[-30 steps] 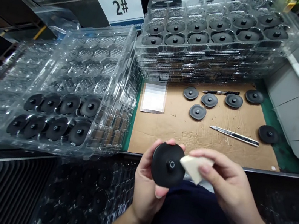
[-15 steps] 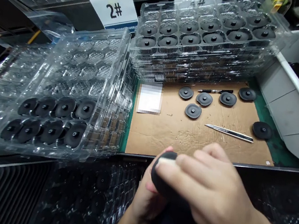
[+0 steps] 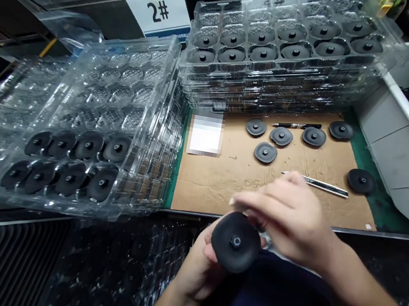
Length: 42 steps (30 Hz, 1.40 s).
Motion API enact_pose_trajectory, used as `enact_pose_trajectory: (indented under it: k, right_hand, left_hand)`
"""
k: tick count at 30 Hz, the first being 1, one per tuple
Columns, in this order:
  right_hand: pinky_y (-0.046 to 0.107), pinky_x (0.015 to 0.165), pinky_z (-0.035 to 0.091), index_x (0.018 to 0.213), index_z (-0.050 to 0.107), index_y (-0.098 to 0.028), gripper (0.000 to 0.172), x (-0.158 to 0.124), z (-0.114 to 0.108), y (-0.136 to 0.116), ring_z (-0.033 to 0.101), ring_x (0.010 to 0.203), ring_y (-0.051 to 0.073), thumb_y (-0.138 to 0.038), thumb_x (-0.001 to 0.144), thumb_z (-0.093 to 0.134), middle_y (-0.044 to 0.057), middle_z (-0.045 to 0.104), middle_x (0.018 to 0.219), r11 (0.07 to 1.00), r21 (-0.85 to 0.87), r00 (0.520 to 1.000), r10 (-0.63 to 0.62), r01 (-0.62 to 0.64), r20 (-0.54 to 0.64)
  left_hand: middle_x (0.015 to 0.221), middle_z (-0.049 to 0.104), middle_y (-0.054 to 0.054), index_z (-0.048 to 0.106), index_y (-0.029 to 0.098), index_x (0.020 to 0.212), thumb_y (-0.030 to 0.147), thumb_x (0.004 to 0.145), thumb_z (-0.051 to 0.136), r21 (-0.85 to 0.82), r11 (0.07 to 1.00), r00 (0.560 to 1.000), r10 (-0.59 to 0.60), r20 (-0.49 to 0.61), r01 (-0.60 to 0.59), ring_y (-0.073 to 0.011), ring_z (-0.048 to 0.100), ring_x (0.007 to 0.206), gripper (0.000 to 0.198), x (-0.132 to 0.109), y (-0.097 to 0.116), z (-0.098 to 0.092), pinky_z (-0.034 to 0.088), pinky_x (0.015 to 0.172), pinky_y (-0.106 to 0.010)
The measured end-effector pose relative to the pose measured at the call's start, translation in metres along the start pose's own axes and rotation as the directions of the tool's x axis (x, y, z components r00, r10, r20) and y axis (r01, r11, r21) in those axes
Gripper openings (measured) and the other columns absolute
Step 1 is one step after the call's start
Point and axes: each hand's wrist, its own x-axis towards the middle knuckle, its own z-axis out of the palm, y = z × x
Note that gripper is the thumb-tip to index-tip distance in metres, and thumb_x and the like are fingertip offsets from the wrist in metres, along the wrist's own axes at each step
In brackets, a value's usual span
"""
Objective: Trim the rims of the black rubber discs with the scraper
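My left hand [image 3: 195,272] grips a black round disc [image 3: 235,242] with a small hub in its middle, held low in front of my body, face up towards me. My right hand [image 3: 288,216] hovers just above and behind the disc. Its fingers are pressed together, and a pale sliver of a white pad [image 3: 266,243] shows under the palm. Both hands are at the near edge of a brown cardboard mat [image 3: 224,177].
A clear blister tray [image 3: 157,61] at left holds two rows of black discs [image 3: 70,157]. A stack of filled trays [image 3: 278,89] stands at the back. Loose discs [image 3: 265,152], a pen [image 3: 297,125] and a knife [image 3: 317,184] lie on the mat. A white bin [image 3: 404,150] is at right.
My right hand, which wiped over the disc with the white pad and covered it, has lifted up and back. The disc's face shows again.
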Motion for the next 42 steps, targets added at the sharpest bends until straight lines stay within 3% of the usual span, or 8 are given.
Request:
enact_pose_trajectory:
  k: [8,15,19,23,26,29,36,42]
  right_hand:
    - [0.046,0.089,0.037,0.107,0.066,-0.025,0.026,-0.045,0.079,0.079,0.049,0.106,0.027,-0.023,0.087,0.050,0.010,0.060,0.114,0.922,0.008,0.922,0.386,-0.386,0.009]
    - [0.040,0.087,0.041,0.108,0.062,-0.024,0.028,-0.060,0.072,0.053,0.052,0.101,0.022,-0.017,0.090,0.042,0.006,0.062,0.105,0.878,0.110,0.879,0.474,-0.467,-0.049]
    - [0.038,0.083,0.043,0.101,0.064,-0.025,0.026,-0.071,0.075,0.035,0.056,0.093,0.021,-0.016,0.089,0.043,0.004,0.065,0.097,0.859,0.182,0.874,0.487,-0.478,-0.004]
    - [0.036,0.076,0.044,0.107,0.061,-0.024,0.025,-0.079,0.082,0.024,0.056,0.085,0.020,-0.018,0.090,0.045,0.005,0.063,0.094,0.807,0.236,0.822,0.567,-0.541,-0.054]
    - [0.031,0.072,0.047,0.117,0.054,-0.024,0.028,-0.080,0.073,0.018,0.057,0.083,0.017,-0.021,0.091,0.046,0.005,0.061,0.095,0.754,0.291,0.762,0.638,-0.588,-0.112]
    - [0.028,0.074,0.048,0.118,0.052,-0.026,0.027,-0.074,0.054,0.011,0.059,0.087,0.016,-0.023,0.091,0.049,0.004,0.061,0.096,0.703,0.412,0.739,0.666,-0.579,-0.099]
    - [0.026,0.078,0.045,0.113,0.059,-0.026,0.029,-0.043,0.016,0.005,0.060,0.082,0.013,-0.024,0.084,0.062,0.000,0.065,0.087,0.401,0.643,0.737,0.532,-0.653,0.417]
    - [0.019,0.069,0.046,0.107,0.062,-0.020,0.031,-0.029,0.011,0.012,0.060,0.070,0.007,-0.019,0.076,0.070,-0.002,0.065,0.075,0.097,0.731,0.717,0.318,-0.676,0.620]
  left_hand:
    - [0.116,0.066,-0.005,0.062,0.028,0.115,0.049,0.068,0.067,-0.229,0.973,0.993,-0.011,0.117,0.037,-0.0244,0.065,0.098,0.051,-0.002,-0.002,-0.007,0.052,0.084,-0.032]
    - [0.110,0.066,-0.007,0.056,0.025,0.123,0.062,0.081,0.042,-0.283,0.949,0.986,-0.111,0.123,0.142,-0.0225,0.068,0.091,0.058,0.005,0.001,-0.009,0.054,0.074,-0.029]
    - [0.119,0.059,-0.009,0.030,0.035,0.139,0.050,0.084,0.050,0.122,0.987,0.995,0.103,0.019,-0.104,-0.0241,0.067,0.090,0.060,0.012,-0.002,-0.012,0.052,0.077,-0.037]
    - [0.126,0.053,-0.009,0.017,0.035,0.141,0.010,0.071,0.070,0.712,0.569,0.882,0.446,0.155,-0.412,-0.0247,0.052,0.116,0.092,0.018,-0.004,-0.021,0.036,0.102,-0.042]
    - [0.126,0.052,-0.010,0.007,0.037,0.142,0.004,0.068,0.071,0.800,0.238,0.771,0.512,0.378,-0.551,-0.0247,0.052,0.115,0.103,0.021,-0.004,-0.027,0.039,0.098,-0.046]
    - [0.124,0.052,-0.014,0.001,0.031,0.143,0.007,0.065,0.075,0.796,0.065,0.706,0.510,0.492,-0.601,-0.0254,0.054,0.112,0.110,0.023,-0.004,-0.030,0.044,0.094,-0.047]
    - [0.118,0.053,-0.011,-0.001,0.026,0.144,0.026,0.070,0.074,0.828,0.230,0.811,0.449,0.375,-0.511,-0.0224,0.054,0.109,0.105,0.016,-0.001,-0.028,0.042,0.096,-0.040]
    - [0.117,0.057,-0.008,-0.005,0.030,0.143,0.041,0.071,0.071,0.789,0.526,0.949,0.174,0.264,-0.317,-0.0245,0.055,0.113,0.106,0.010,0.006,-0.024,0.035,0.103,-0.043]
